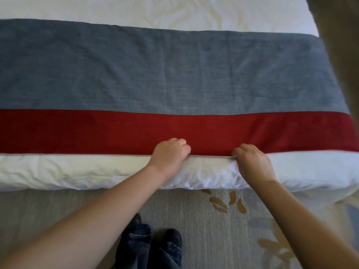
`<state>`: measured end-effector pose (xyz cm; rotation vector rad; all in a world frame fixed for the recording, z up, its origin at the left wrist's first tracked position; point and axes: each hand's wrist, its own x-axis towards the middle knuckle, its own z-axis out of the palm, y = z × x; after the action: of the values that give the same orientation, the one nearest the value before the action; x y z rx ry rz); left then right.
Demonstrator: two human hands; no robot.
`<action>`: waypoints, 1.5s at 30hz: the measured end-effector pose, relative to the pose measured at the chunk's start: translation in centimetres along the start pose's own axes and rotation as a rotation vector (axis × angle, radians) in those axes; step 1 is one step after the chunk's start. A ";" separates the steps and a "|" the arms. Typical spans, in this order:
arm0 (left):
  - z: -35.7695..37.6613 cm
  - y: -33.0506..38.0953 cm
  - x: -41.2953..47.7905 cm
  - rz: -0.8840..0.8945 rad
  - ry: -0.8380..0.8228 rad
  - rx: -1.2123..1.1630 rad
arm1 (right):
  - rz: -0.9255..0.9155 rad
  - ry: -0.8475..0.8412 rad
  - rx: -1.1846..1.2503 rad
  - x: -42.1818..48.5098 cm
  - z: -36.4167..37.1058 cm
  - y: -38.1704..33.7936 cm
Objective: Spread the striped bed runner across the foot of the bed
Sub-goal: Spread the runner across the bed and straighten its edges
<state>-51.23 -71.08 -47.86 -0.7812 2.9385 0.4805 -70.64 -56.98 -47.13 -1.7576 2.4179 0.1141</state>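
The runner (174, 74), a grey band with a red stripe nearest the hands, lies flat across the foot of the bed (174, 10), running out of view to the left and dropping over the bed's side to the right. It looks like soft, thick woven cloth, light enough to drag yet likely to ripple, so the near hem is the sensible hold. The left hand (168, 154) and right hand (252, 162) sit close together on that hem, fingers curled, pinching its edge. Just below them the white duvet (58, 169) bulges over the mattress edge. Under the arms, patterned carpet (223, 220) leaves room to step sideways
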 end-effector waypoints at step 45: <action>-13.3 -52.7 -36.3 -0.258 -0.051 0.112 | -0.663 -0.223 0.138 17.5 -3.1 -62.3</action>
<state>6.63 -101.36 -45.03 -1.0950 2.7347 0.3078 -17.00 -93.22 -45.33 -2.2280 1.5552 0.0575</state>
